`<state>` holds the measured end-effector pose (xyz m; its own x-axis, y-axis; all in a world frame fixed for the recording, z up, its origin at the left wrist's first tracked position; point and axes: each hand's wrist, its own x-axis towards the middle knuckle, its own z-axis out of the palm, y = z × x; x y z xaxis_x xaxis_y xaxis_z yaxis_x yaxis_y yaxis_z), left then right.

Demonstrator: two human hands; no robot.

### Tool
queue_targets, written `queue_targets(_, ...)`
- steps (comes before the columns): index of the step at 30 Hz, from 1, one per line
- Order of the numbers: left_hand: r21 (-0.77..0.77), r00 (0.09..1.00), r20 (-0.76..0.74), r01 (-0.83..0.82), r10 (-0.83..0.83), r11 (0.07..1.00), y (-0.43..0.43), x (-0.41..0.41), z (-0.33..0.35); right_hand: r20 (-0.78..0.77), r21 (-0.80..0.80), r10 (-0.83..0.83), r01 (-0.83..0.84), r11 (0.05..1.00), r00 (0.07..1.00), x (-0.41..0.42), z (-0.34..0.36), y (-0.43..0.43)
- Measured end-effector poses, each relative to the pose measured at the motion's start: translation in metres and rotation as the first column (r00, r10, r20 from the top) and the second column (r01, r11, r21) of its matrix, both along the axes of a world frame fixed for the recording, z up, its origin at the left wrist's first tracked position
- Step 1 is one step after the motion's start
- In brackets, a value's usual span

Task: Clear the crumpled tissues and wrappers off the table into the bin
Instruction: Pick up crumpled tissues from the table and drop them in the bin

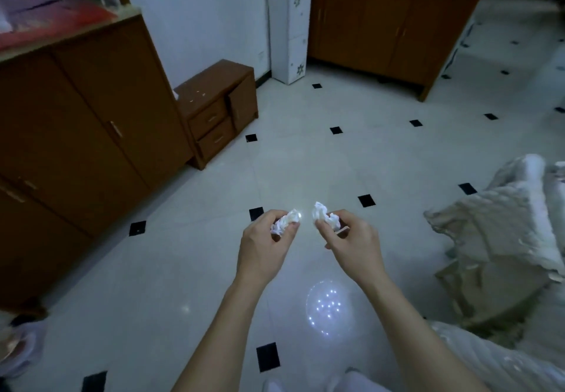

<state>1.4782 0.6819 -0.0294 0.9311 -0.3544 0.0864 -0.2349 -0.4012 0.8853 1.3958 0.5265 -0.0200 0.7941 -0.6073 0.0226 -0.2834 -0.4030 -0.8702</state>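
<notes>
**Two tissues held above the tiled floor**

While both bare arms reach forward in the head view, the left hand (265, 249) pinches a crumpled white tissue (286, 222) between its thumb and curled fingers, the wad poking out past the fingertips. Just beside it, the right hand (351, 246) grips a second crumpled tissue (324, 217) the same way, most of the paper standing up above its thumb. The two wads are near each other but apart, with a gap of bare floor showing between them. Below the fingers lies a pale tiled floor (305, 162) with small black squares. Beyond the left fingertips stand a brown cabinet (91, 122) and a low drawer unit (218, 107); farther ahead is a white narrow stand (289, 28). Off to the right of the right hand lies rumpled pale cloth (504, 239).
</notes>
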Motion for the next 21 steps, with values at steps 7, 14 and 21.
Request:
queue_targets(7,0.009,0.985,0.010,0.174,-0.174,0.985,-0.089,0.050,-0.006,-0.011,-0.002,-0.191,0.191,0.982,0.981,0.024,-0.015,-0.079)
queue_targets(14,0.041,0.947,0.013,0.321,-0.322,0.946,-0.223,0.104,-0.005,0.022,0.054,-0.315,0.313,0.948,0.949,0.058,-0.023,-0.195)
queue_targets(21,0.044,0.920,0.028,0.390,-0.392,0.920,-0.373,0.151,0.016,0.066,0.083,-0.439,0.433,0.898,0.896,0.092,-0.005,-0.343)
